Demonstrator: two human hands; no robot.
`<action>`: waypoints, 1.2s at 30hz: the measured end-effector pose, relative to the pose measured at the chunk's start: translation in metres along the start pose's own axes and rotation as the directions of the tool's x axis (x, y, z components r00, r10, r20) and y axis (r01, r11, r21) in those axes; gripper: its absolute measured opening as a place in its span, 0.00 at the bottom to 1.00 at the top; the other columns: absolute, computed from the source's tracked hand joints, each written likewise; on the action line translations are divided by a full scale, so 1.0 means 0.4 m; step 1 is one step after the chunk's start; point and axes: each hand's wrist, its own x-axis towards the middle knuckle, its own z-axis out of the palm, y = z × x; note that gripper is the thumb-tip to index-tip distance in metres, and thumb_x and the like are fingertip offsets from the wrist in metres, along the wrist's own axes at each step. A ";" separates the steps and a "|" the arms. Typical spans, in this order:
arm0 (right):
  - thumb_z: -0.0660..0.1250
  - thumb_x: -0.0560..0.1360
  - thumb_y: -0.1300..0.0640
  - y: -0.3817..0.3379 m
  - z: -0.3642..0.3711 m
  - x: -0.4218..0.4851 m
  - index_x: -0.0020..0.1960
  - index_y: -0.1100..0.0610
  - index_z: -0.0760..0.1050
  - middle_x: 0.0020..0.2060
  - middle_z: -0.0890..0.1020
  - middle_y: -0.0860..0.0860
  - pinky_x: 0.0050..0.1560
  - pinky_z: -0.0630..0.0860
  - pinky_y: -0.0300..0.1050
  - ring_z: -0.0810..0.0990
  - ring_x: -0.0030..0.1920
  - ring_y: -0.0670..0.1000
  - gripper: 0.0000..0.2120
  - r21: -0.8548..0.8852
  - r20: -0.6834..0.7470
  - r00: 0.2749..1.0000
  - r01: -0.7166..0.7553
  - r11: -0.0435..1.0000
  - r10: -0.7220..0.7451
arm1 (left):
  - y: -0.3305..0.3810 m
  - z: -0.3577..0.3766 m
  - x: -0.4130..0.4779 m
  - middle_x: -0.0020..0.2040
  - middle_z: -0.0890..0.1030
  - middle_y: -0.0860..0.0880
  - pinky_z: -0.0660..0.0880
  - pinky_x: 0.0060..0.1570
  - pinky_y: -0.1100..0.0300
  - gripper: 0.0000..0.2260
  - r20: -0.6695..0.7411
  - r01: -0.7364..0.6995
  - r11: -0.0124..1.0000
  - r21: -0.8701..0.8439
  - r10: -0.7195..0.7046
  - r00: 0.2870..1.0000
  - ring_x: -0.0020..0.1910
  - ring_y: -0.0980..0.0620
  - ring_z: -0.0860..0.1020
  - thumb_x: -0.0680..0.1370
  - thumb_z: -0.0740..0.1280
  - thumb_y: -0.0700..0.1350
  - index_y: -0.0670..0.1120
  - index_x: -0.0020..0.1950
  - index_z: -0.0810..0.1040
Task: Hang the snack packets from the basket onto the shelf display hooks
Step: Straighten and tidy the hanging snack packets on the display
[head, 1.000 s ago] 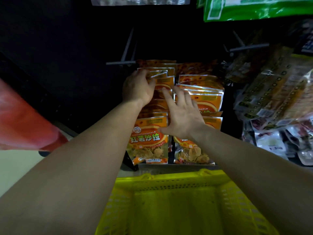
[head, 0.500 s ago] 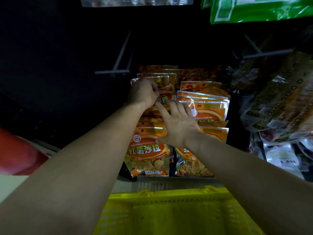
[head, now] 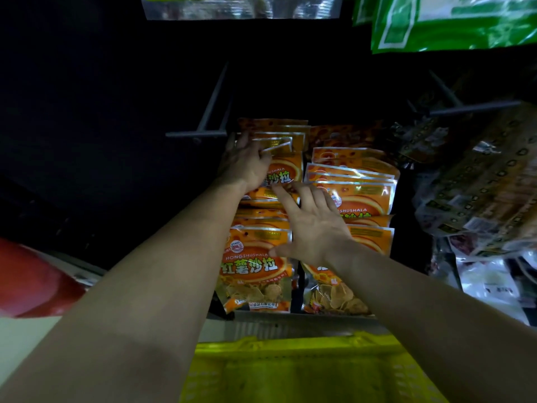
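Two rows of orange snack packets hang on the dark shelf, a left row (head: 255,257) and a right row (head: 357,193). My left hand (head: 247,164) grips the top of an orange packet (head: 283,170) near the back of the left row, fingers curled over its silver edge. My right hand (head: 313,225) lies flat with spread fingers on the packets between the two rows, holding nothing. The yellow basket (head: 290,370) sits below my arms; the part of it in view shows no packets.
An empty grey hook bar (head: 200,133) juts out left of the packets, another (head: 470,107) at the right. Green bags (head: 453,21) hang above right, brownish and white packets (head: 479,181) at the right. A red object (head: 35,280) lies at the left.
The view has tilted up, so the shelf sits lower in frame. My left hand has tilted the gripped packet forward, showing its printed face. My right hand has stayed flat on the rows.
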 end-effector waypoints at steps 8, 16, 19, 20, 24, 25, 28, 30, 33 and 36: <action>0.69 0.65 0.27 0.002 0.004 0.006 0.78 0.43 0.34 0.77 0.50 0.56 0.78 0.46 0.60 0.46 0.78 0.61 0.58 0.008 0.012 1.000 -0.002 1.000 0.002 | -0.004 0.010 0.019 0.81 0.54 0.53 0.49 0.77 0.44 0.23 0.061 0.008 1.000 -0.011 -0.007 0.998 0.80 0.47 0.45 0.82 0.58 0.56 0.57 0.77 0.61; 0.69 0.64 0.27 0.004 0.015 0.008 0.78 0.44 0.35 0.77 0.52 0.55 0.78 0.47 0.60 0.48 0.77 0.61 0.59 0.009 0.004 1.000 -0.006 1.000 0.006 | 0.002 0.006 0.018 0.76 0.60 0.45 0.61 0.71 0.45 0.27 0.030 0.046 0.999 0.020 -0.047 0.998 0.75 0.42 0.58 0.80 0.61 0.56 0.54 0.78 0.58; 0.69 0.64 0.26 0.005 0.017 0.009 0.78 0.44 0.35 0.76 0.53 0.55 0.78 0.48 0.60 0.50 0.77 0.61 0.59 0.010 -0.004 1.000 -0.007 1.000 0.007 | 0.011 0.000 0.012 0.74 0.62 0.45 0.64 0.69 0.47 0.23 0.006 0.045 0.997 0.069 -0.046 0.999 0.72 0.42 0.60 0.81 0.59 0.56 0.53 0.75 0.66; 0.69 0.63 0.26 0.005 0.017 0.009 0.78 0.44 0.35 0.76 0.53 0.55 0.78 0.48 0.60 0.50 0.77 0.61 0.59 0.009 -0.003 1.000 -0.008 1.000 0.008 | 0.012 -0.001 0.009 0.73 0.64 0.45 0.64 0.68 0.47 0.21 -0.022 0.037 0.996 0.076 -0.035 0.999 0.71 0.43 0.61 0.81 0.59 0.55 0.52 0.73 0.69; 0.69 0.64 0.26 0.006 0.018 0.007 0.78 0.43 0.36 0.76 0.54 0.55 0.78 0.48 0.60 0.50 0.77 0.60 0.58 0.012 -0.002 1.000 -0.004 1.000 0.004 | 0.014 0.001 -0.007 0.66 0.73 0.44 0.71 0.62 0.49 0.14 -0.073 0.052 0.998 0.028 -0.050 0.996 0.66 0.42 0.71 0.81 0.62 0.54 0.53 0.66 0.74; 0.69 0.64 0.26 0.007 0.018 0.007 0.78 0.43 0.37 0.76 0.54 0.55 0.78 0.47 0.60 0.50 0.77 0.60 0.58 0.009 -0.002 1.000 -0.003 1.000 0.003 | 0.013 0.001 -0.012 0.65 0.74 0.43 0.73 0.60 0.49 0.13 -0.083 0.070 0.998 0.008 -0.069 0.994 0.65 0.41 0.72 0.81 0.63 0.54 0.54 0.65 0.74; 0.69 0.64 0.26 0.008 0.020 0.006 0.78 0.43 0.37 0.75 0.54 0.55 0.78 0.47 0.60 0.50 0.77 0.60 0.58 0.006 -0.002 1.000 -0.003 1.000 0.003 | 0.012 0.001 -0.021 0.64 0.72 0.41 0.73 0.58 0.49 0.13 -0.119 0.096 0.995 0.000 -0.095 0.988 0.63 0.39 0.73 0.81 0.64 0.54 0.57 0.65 0.77; 0.69 0.64 0.27 0.008 0.020 0.006 0.78 0.43 0.37 0.75 0.54 0.55 0.78 0.47 0.60 0.49 0.77 0.60 0.58 0.012 -0.004 1.000 -0.003 1.000 0.003 | 0.016 -0.007 -0.022 0.64 0.73 0.41 0.73 0.57 0.49 0.12 -0.130 0.107 0.994 -0.024 -0.109 0.985 0.63 0.40 0.74 0.81 0.65 0.53 0.57 0.63 0.79; 0.70 0.64 0.27 0.008 0.017 0.006 0.78 0.43 0.36 0.75 0.54 0.55 0.78 0.47 0.59 0.49 0.77 0.60 0.58 0.016 0.002 1.000 -0.006 1.000 0.005 | 0.025 -0.021 -0.025 0.62 0.76 0.44 0.74 0.54 0.51 0.08 -0.152 0.097 0.991 -0.092 -0.110 0.982 0.62 0.42 0.75 0.80 0.67 0.51 0.54 0.58 0.81; 0.70 0.63 0.27 0.006 0.014 0.008 0.78 0.43 0.36 0.76 0.54 0.55 0.78 0.48 0.59 0.49 0.77 0.60 0.59 0.016 0.002 1.000 -0.011 1.000 0.011 | 0.038 -0.038 -0.035 0.57 0.79 0.45 0.73 0.48 0.55 0.06 -0.211 0.037 0.996 -0.084 -0.054 0.976 0.58 0.44 0.77 0.80 0.68 0.50 0.52 0.54 0.82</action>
